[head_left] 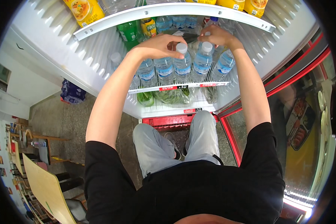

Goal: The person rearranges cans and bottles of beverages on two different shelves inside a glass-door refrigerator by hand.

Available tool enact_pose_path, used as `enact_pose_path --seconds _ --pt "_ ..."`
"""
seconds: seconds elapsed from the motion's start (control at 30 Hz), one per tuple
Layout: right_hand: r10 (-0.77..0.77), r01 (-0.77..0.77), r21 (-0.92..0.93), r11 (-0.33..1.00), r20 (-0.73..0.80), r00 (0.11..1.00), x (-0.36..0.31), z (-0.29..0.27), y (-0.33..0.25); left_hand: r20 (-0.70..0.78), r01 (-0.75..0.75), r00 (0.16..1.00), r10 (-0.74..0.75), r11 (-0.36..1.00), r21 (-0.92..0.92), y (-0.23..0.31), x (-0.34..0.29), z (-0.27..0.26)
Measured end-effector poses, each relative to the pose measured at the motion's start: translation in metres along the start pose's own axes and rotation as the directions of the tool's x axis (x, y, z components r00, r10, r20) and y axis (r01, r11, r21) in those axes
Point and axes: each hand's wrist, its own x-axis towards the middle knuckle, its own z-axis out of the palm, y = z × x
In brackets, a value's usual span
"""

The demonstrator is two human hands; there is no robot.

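Several clear water bottles with white caps and blue labels stand in a row on a wire shelf (145, 89) inside an upright fridge. My left hand (158, 45) is curled around the cap and neck of a middle water bottle (182, 66), thumb in front and index finger behind. To its right, another water bottle (202, 64) stands in front of my right hand (219, 36). The right fingers are bent around a white cap (207, 33) of a bottle farther back; its body is mostly hidden. A water bottle (224, 64) at the row's right end leans outward.
Above the hands runs an upper shelf's white edge (168, 11), with yellow packages (85, 12) on it. Green bottles (130, 31) stand behind at left. Bagged greens (171, 96) lie below. The red-framed glass door (231, 138) is open at right; a chair (44, 186) stands at left.
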Motion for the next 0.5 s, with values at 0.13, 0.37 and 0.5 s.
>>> enact_pose_path --seconds 0.13,0.37,0.5 --pt "-0.016 0.016 -0.004 1.000 0.010 1.000 -0.001 -0.001 -0.002 -0.022 -0.079 0.997 0.079 0.997 0.004 -0.002 -0.001 -0.001" --pt "-0.012 0.012 0.006 1.000 0.013 1.000 0.000 -0.001 -0.001 0.009 -0.042 0.999 0.043 0.998 -0.053 -0.007 -0.001 -0.002" --pt "0.001 -0.001 0.006 1.000 -0.001 1.000 0.001 0.000 0.001 0.019 0.038 0.999 -0.038 0.999 -0.038 -0.001 -0.002 -0.004"
